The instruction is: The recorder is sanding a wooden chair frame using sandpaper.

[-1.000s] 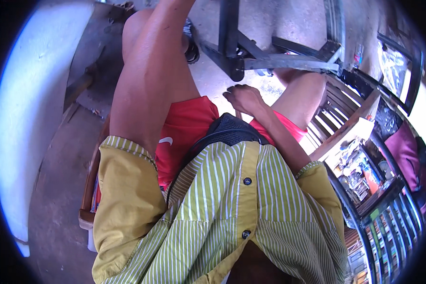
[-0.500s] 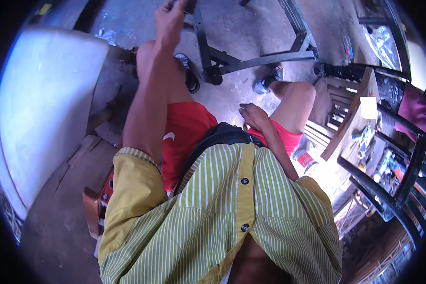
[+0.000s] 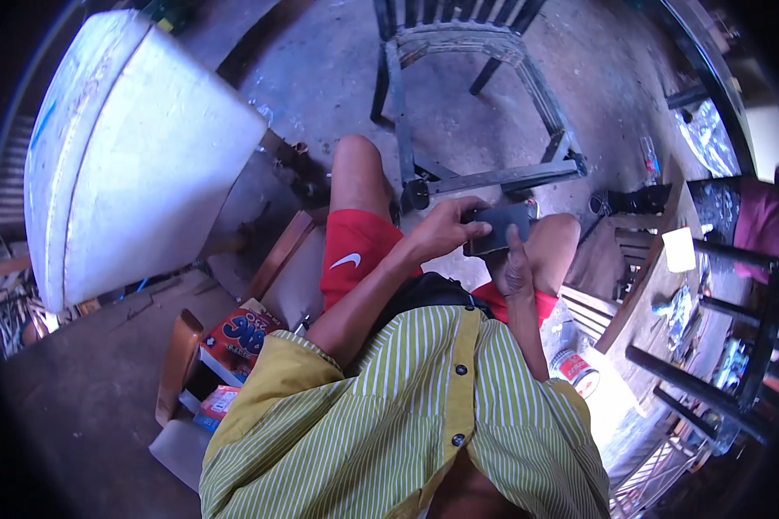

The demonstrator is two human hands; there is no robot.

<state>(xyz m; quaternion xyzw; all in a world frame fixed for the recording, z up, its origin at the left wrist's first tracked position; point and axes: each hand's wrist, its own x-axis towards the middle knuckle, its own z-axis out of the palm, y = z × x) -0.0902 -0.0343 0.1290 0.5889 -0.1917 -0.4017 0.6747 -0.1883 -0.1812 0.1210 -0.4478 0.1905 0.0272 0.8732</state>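
Note:
Both hands meet above my lap, between the knees, on a dark grey rectangular sheet (image 3: 505, 227) that looks like sandpaper. My left hand (image 3: 444, 232) is closed on its left side, thumb and fingers pinching it. From below, my right hand (image 3: 519, 270) grips its lower right part, thumb raised along the front and the other fingers mostly hidden. Just ahead of the hands stands a worn dark wooden chair frame (image 3: 485, 182), with an open seat through which the floor shows.
At left leans a large white panel-like block (image 3: 147, 164). A seat with a wooden armrest (image 3: 177, 368) holds a red box (image 3: 242, 337) beside me. To the right are a can (image 3: 574, 372), a wooden slatted piece (image 3: 649, 268) and dark chair legs (image 3: 692, 385).
My left hand has come back from the chair frame to my lap. My right hand has risen from the right thigh to the sheet. The view has shifted, showing more of the chair.

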